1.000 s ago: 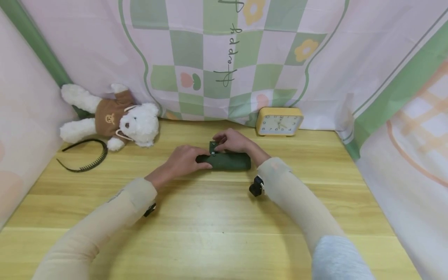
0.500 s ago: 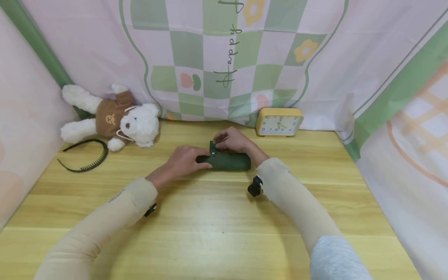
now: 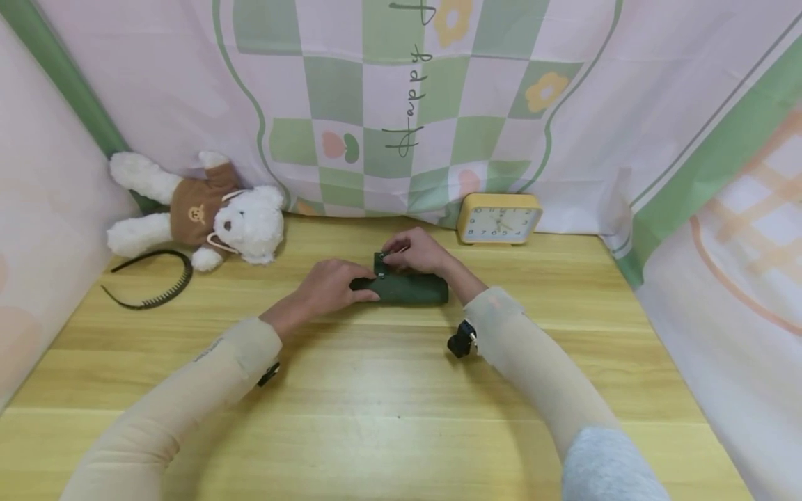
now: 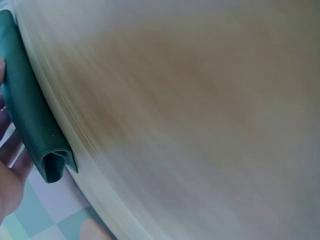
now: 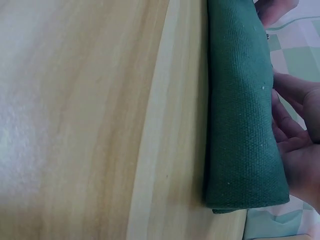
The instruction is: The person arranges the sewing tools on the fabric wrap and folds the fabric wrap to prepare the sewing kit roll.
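A dark green rolled cloth pouch (image 3: 416, 289) lies across the middle of the table. My left hand (image 3: 326, 287) holds its left end, thumb in front and fingers over the top. A short green strap (image 3: 379, 265) with metal snaps stands up from the far side of the roll. My right hand (image 3: 420, 252) pinches this strap between thumb and fingers, behind the roll. In the left wrist view the pouch (image 4: 30, 95) shows a hollow, folded end. The right wrist view has its woven side (image 5: 245, 115) close up, with my right-hand fingers (image 5: 295, 145) behind it.
A white plush bear (image 3: 250, 223) in a brown top lies at the back left. In front of it is a black toothed headband (image 3: 182, 278). A yellow alarm clock (image 3: 500, 218) stands at the back right, against a checked curtain (image 3: 338, 87).
My right wrist has shifted slightly toward me and to the right, and a fingertip now lies nearer the strap's upper snap. The left hand and the pouch have stayed put.
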A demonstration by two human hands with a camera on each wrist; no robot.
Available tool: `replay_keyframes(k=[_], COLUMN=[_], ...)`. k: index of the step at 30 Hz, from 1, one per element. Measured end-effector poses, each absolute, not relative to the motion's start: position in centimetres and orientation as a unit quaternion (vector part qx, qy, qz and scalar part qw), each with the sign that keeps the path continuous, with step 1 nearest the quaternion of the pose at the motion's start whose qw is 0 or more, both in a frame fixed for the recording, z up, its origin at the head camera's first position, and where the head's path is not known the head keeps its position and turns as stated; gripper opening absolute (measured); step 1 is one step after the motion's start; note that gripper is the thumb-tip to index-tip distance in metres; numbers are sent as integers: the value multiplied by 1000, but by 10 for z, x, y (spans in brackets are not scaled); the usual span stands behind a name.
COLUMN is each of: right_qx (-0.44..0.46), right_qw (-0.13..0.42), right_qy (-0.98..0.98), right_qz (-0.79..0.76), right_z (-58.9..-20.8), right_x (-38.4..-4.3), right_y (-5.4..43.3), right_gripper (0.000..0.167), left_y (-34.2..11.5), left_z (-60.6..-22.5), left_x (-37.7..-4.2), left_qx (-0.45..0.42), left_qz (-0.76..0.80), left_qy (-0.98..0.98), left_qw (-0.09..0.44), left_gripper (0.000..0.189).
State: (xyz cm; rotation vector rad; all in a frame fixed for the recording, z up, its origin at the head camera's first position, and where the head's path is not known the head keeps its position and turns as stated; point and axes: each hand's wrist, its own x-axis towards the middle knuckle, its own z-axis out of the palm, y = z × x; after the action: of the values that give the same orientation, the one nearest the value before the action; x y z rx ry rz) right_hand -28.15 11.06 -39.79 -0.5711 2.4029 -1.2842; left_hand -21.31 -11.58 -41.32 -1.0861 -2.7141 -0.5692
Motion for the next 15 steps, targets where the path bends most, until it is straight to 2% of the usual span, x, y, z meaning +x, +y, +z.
replay_keyframes(k=[15], right_qx=[-243], right_qw=[156], right_qy=[846], right_qz=[-449], right_z=[-393], right_x=[-272], right_y=[114], right_gripper=[16], left_y=[-116], left_z=[-410], left_x=[-213], left_qx=[-364], left_qz=[-185], left_qy=[-910], left_qw=[77], left_gripper=[42])
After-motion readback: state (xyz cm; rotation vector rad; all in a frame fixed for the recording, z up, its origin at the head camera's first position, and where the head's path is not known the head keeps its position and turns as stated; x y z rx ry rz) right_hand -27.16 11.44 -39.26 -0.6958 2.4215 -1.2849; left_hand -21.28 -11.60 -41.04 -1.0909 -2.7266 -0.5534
